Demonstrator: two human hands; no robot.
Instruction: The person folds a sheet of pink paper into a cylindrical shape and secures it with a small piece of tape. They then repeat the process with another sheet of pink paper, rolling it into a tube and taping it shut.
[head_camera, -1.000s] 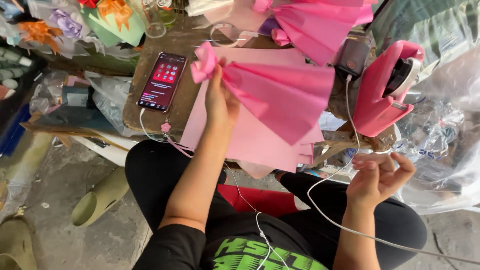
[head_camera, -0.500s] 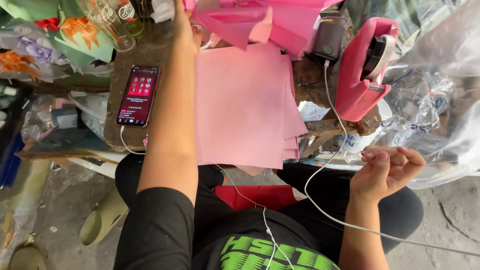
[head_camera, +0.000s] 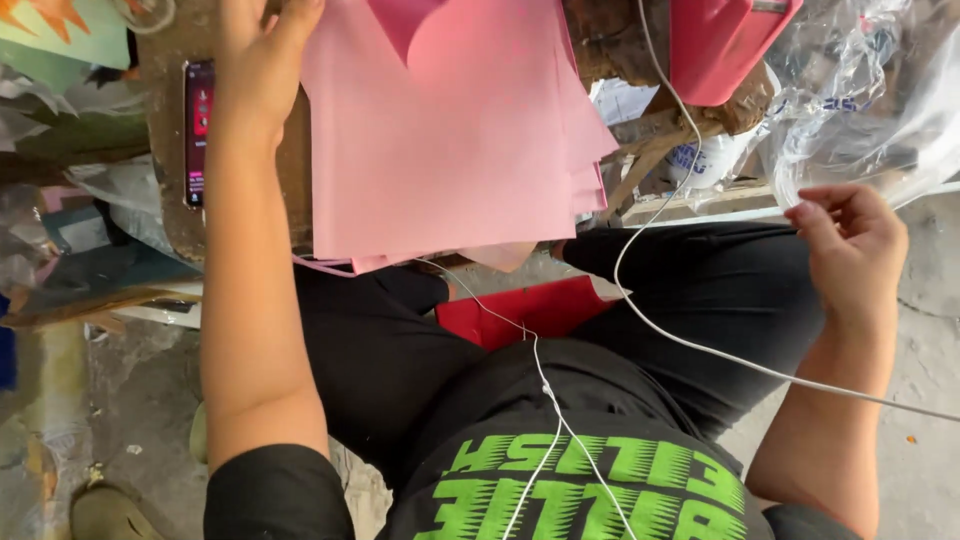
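Note:
My left hand (head_camera: 262, 60) reaches forward over the wooden table (head_camera: 165, 190), lying along the left edge of a stack of pink paper sheets (head_camera: 450, 140). Its fingertips run out of the top of the view, so what they hold is hidden. A smartphone (head_camera: 197, 130) with a lit screen lies just left of that wrist. My right hand (head_camera: 850, 240) hovers off the table at the right, above my knee, fingers curled and thumb against the forefinger with nothing visible in them. A white cable (head_camera: 650, 310) runs from the table past that hand.
A pink tape dispenser (head_camera: 725, 40) stands at the table's far right, with crumpled clear plastic (head_camera: 870, 90) beside it. A red stool (head_camera: 520, 310) shows between my legs. Green and orange paper (head_camera: 60, 30) lies at the top left. A sandal (head_camera: 110, 510) sits on the concrete floor.
My left arm has stretched further forward, carrying the folded pink paper out of view at the top. The view has tilted down toward my lap. My right hand stayed raised with curled fingers.

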